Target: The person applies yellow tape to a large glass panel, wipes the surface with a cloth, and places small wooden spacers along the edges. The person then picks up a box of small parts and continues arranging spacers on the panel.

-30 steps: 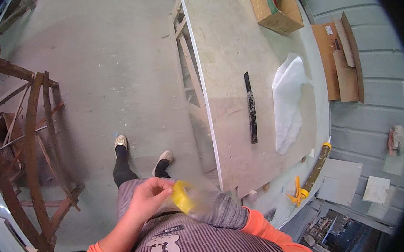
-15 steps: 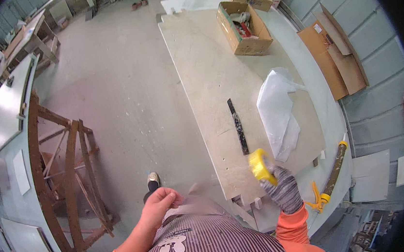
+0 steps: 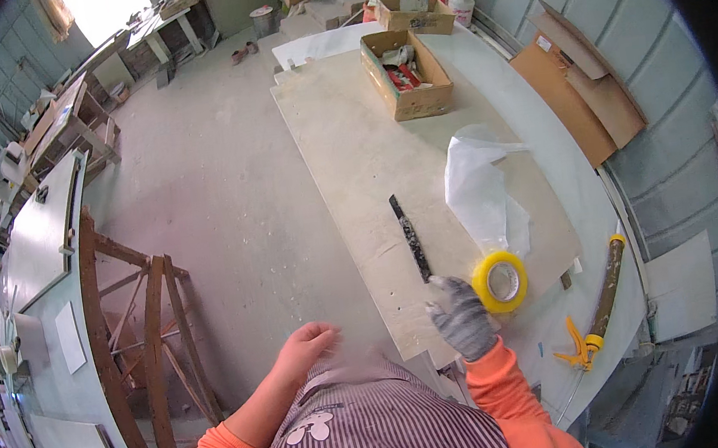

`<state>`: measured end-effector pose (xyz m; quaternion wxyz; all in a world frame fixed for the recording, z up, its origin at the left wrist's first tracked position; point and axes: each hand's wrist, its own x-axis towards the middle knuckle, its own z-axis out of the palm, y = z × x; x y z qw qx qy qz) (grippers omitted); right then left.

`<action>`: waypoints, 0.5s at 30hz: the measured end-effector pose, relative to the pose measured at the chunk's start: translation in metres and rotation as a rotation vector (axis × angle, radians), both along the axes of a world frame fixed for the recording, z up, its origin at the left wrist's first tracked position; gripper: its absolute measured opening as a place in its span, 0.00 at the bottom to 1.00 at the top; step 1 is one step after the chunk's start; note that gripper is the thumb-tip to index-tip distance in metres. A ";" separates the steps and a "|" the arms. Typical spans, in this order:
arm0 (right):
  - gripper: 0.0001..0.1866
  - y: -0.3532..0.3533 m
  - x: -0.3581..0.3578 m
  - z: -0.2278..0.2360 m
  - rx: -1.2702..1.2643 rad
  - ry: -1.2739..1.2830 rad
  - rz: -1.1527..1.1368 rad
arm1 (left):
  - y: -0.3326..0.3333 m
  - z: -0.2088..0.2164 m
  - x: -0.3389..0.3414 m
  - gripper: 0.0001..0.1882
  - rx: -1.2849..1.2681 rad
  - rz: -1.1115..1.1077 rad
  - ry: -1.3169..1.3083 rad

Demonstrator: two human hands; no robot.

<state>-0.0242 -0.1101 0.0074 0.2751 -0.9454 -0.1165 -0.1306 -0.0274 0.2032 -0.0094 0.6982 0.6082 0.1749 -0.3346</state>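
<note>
A yellow roll of tape (image 3: 484, 296) lies flat on the pale board (image 3: 341, 131), at its near right part. Just left of the roll is my right hand (image 3: 465, 322), in a grey knitted glove, empty and with its fingers apart. The black strip-like tool (image 3: 410, 238) lies a little beyond its fingertips. My bare left hand (image 3: 310, 347) is closed in a pinch in front of my striped apron (image 3: 370, 426). A blurred, see-through patch shows beside its fingers; what they hold is not clear.
White sheeting (image 3: 475, 187) lies beyond the tape. An open carton (image 3: 407, 77) with odds and ends stands farther back. A caulking gun (image 3: 599, 309) rests at the right edge. Flattened cardboard (image 3: 572, 100) leans on the wall. A rusty trestle (image 3: 157, 330) stands left, across the floor.
My right hand has let go of the tape roll, which now lies on the board, and has moved left of it. My left hand has shifted slightly right, still pinched. The view has tilted up.
</note>
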 end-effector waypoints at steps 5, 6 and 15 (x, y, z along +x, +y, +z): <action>0.27 0.028 0.045 -0.021 -0.105 -0.030 -0.058 | -0.014 0.009 0.004 0.12 -0.014 -0.116 -0.082; 0.27 0.029 0.052 -0.026 -0.116 -0.041 -0.106 | -0.015 0.011 0.002 0.12 0.005 -0.115 -0.058; 0.11 0.017 0.095 -0.079 -0.134 0.211 -0.311 | 0.004 0.029 -0.028 0.12 0.009 0.037 0.136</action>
